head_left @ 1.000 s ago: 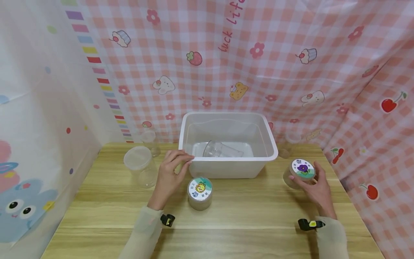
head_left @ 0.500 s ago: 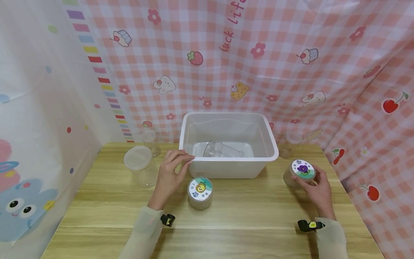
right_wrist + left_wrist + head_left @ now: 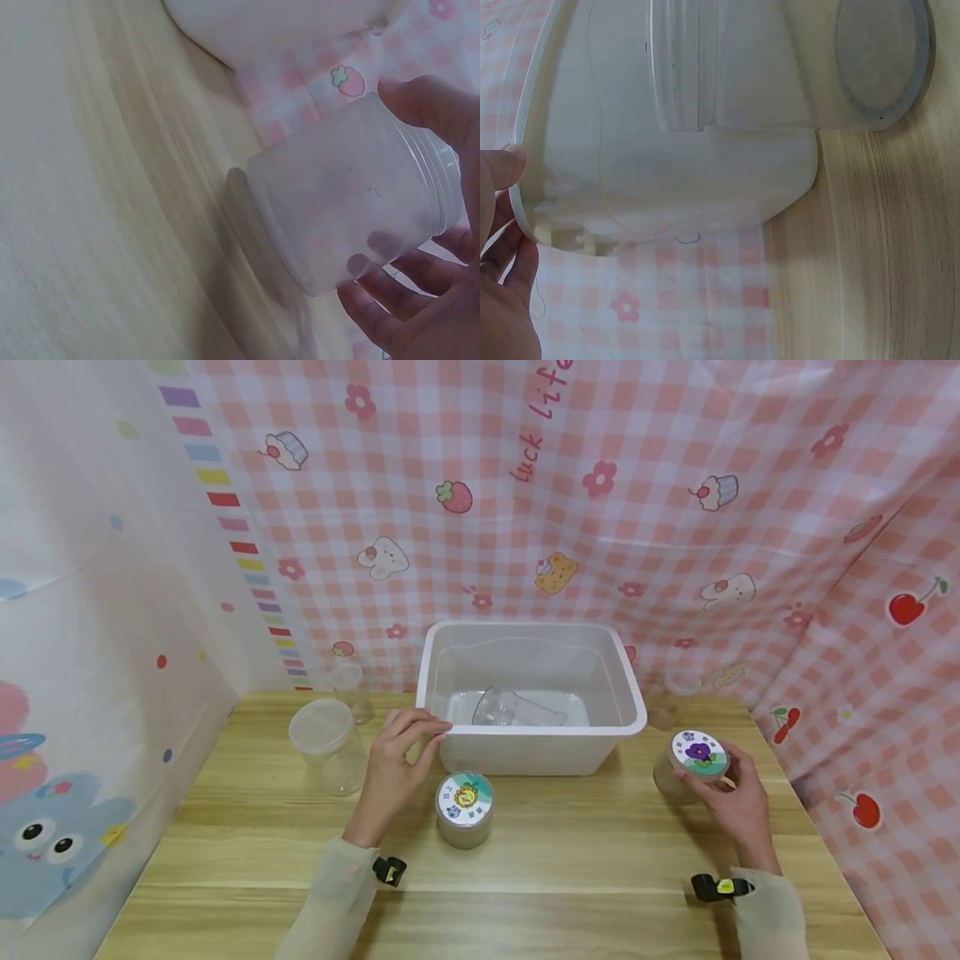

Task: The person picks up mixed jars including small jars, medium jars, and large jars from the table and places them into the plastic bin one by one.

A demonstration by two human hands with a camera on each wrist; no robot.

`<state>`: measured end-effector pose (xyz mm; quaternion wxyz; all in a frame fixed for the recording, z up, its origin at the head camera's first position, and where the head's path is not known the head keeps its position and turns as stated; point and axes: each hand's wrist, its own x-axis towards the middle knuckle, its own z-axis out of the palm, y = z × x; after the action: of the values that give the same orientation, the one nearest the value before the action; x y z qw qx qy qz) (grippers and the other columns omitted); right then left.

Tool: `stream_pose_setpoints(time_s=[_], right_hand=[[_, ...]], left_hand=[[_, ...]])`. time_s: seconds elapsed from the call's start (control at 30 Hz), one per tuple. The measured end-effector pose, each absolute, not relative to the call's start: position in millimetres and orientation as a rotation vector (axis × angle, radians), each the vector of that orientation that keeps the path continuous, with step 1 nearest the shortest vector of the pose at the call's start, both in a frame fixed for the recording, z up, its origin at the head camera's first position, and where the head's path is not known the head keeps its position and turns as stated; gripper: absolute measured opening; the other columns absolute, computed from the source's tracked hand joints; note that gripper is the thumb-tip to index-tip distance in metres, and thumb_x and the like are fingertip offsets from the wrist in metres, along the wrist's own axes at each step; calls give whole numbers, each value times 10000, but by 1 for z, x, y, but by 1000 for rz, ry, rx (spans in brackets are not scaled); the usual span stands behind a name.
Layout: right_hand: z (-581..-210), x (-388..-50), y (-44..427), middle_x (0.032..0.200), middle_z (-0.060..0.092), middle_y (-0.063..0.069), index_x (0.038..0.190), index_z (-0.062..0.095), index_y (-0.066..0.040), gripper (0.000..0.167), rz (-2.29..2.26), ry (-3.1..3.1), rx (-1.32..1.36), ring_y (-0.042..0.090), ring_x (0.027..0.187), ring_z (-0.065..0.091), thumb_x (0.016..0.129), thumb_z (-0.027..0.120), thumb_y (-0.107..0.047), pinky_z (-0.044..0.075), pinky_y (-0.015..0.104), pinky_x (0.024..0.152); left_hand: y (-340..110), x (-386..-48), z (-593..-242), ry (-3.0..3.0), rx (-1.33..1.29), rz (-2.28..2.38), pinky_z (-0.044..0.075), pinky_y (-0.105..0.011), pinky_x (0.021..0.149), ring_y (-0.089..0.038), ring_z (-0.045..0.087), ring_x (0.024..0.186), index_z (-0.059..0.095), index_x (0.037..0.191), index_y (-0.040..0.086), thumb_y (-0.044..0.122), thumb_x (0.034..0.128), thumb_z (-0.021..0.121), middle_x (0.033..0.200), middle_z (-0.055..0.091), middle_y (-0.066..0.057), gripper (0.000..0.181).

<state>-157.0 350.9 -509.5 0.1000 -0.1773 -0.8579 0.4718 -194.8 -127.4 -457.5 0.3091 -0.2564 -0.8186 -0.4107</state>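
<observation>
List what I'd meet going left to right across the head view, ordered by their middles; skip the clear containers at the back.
Clear jar with frosted lid → left hand → yellow-flower jar → white bin → purple-flower jar → right hand.

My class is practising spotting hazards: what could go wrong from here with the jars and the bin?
The clear cylindrical jar with a purple-flower lid could slip: only the right hand grips it.
The left hand holds the white rectangular plastic bin; a tug might nudge it into the clear jar with a yellow-flower lid just in front.
The clear container lying inside might roll.
</observation>
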Motion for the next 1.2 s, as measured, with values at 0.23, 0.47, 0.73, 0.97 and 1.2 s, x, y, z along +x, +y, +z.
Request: stream_pose_setpoints(time_s=[0.23, 0.47, 0.73, 0.97, 1.2], right_hand=[[-499, -155, 344, 1495, 500, 139, 1581, 331, -128, 921, 1364, -2562, -483, 86, 1214, 486, 865, 815, -445, 442, 147, 906], [-485, -154, 335, 1510, 509, 136, 1586, 325, -147, 914, 1316, -2582, -427, 135, 1258, 483, 868, 820, -421, 448, 228, 964], [-471, -154, 333, 1465, 536, 151, 1568, 353, -118, 886, 1287, -2554, -331, -61, 1141, 456, 863, 836, -352, 420, 100, 891], [-458, -157, 331, 1504, 506, 160, 1589, 329, -147, 901, 1255, -2580, -305, 248, 1309, 490, 873, 822, -384, 419, 123, 918], [-443, -157, 327, 1420, 532, 105, 1555, 397, -172, 861, 1216, -2526, -245, -97, 1135, 448, 844, 857, -328, 407, 76, 888]], left_hand=[[-128, -195, -458, -2172, -671, -1089, 492, -262, 1030, -240, 597, 1132, 787, 1047, 112, 64, 923, 754, 1079, 716, -45, 138], [-128, -195, -460, -2146, -680, -1079, 501, -276, 1016, -249, 603, 1113, 788, 1041, 114, 39, 907, 762, 1068, 718, -49, 156], [-128, -196, -460, -2148, -683, -1072, 505, -291, 1021, -247, 602, 1115, 785, 1044, 116, 37, 906, 762, 1070, 717, -44, 161], [-128, -195, -457, -2157, -677, -1074, 506, -291, 1019, -241, 602, 1116, 785, 1044, 116, 45, 908, 763, 1071, 717, -40, 155], [-128, -196, -458, -2145, -691, -1073, 514, -288, 995, -244, 605, 1094, 784, 1038, 109, 30, 903, 764, 1055, 716, -47, 157]])
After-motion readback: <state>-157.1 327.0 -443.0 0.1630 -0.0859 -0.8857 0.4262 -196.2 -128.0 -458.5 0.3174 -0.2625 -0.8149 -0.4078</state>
